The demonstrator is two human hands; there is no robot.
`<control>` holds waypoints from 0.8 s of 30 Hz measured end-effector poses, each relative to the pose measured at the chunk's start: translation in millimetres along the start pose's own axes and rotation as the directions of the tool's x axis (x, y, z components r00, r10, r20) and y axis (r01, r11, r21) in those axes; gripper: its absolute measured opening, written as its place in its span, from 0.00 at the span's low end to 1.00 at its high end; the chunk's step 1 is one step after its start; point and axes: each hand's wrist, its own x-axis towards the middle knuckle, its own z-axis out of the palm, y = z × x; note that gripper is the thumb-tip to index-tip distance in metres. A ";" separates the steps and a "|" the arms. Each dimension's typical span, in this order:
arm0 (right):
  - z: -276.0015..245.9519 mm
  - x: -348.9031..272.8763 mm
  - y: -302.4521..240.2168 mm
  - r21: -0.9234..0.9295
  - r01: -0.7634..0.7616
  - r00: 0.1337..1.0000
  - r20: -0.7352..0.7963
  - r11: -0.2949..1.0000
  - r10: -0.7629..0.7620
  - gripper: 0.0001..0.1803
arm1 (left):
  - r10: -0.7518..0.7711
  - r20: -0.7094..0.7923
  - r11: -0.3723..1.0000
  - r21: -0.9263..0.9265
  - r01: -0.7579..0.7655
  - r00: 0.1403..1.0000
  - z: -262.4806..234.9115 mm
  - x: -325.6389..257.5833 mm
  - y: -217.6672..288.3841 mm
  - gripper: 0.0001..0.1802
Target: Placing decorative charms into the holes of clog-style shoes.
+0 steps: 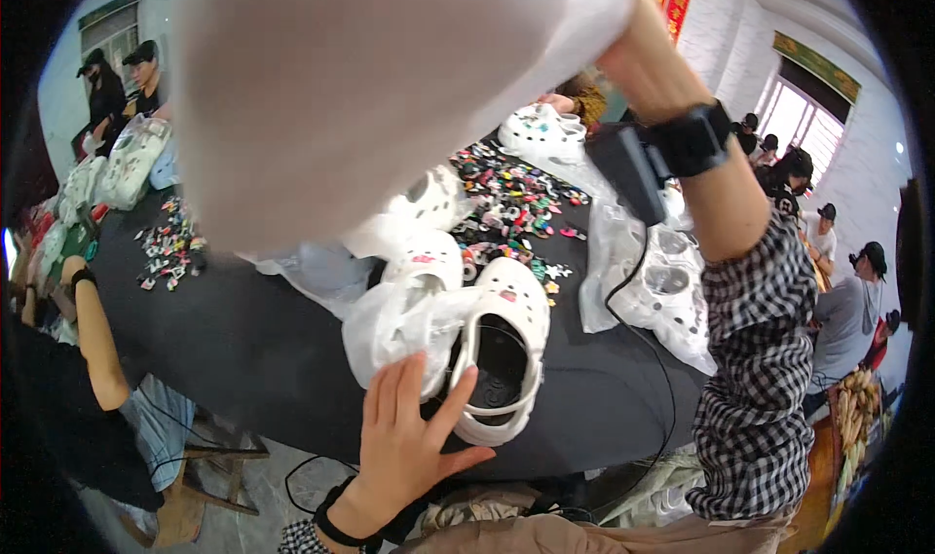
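Observation:
A white clog [508, 354] with a dark inside and small charms on its toe lies on the black-covered table. Left of it a second white clog [426, 257] is partly wrapped in thin, translucent plastic [394, 328]. My left hand [414, 427] reaches over the near end of the plastic and the clog's heel strap, fingers spread and touching them. Raised high on the right, my right hand [631, 62] meets a large, blurred white sheet-like thing [360, 96] close to the camera. That white thing hides its fingers, so their grip does not show.
Piles of colourful charms [516, 203] cover the table's middle. Bagged white clogs [667, 286] lie to the right, and another white clog [542, 133] is beyond. A black cable [672, 388] hangs from a black device at my right wrist. A co-worker's arm [97, 340] is at left.

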 end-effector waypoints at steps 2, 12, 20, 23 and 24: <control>-11.3 -31.9 -35.7 -0.249 0.172 0.923 -0.298 0.953 -0.245 0.21 | 0.014 -0.009 0.999 0.051 -0.013 1.000 3.7 7.9 4.1 0.48; -120.6 -228.1 -9.0 -0.931 -0.203 0.930 -0.087 -0.302 -0.357 0.10 | 0.088 0.061 0.995 0.036 -0.090 0.994 11.1 16.3 4.1 0.41; -194.0 -331.8 11.9 -0.912 -0.396 0.872 -0.409 0.105 -0.269 0.12 | 0.192 0.132 0.981 -0.017 -0.191 0.973 3.9 23.5 -13.1 0.40; -198.5 -341.1 16.8 -0.926 -0.375 0.885 -0.374 0.052 -0.276 0.14 | 0.162 0.107 0.987 -0.006 -0.162 0.981 1.8 13.0 -20.2 0.37; -194.1 -339.3 17.1 -0.931 -0.364 0.895 -0.357 0.022 -0.268 0.15 | 0.192 0.130 0.980 0.021 -0.196 0.973 -6.2 10.4 -22.1 0.37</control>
